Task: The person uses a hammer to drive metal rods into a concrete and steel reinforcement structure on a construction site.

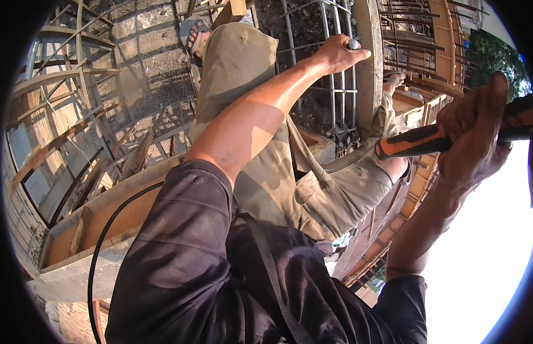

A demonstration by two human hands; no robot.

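Note:
My left hand (342,54) is stretched out over the concrete beam edge, fingers wrapped round a metal rod (352,45). Only the rod's rounded top shows above the fist; its lower end is hidden. On the right, my right hand (473,129) is raised and closed on the handle of a hammer (415,141), black with orange. The hammer's head lies at the dark right rim of the picture and is partly cut off. Beneath the left hand runs a cage of steel rebar (335,86) beside a concrete edge (368,63).
My knees in khaki trousers (238,63) straddle the rebar trench, with sandalled feet on either side. Timber formwork (114,221) and loose boards lie at left. A black cable (97,252) curves by my left sleeve. More formwork with upright bars (415,40) stands far right.

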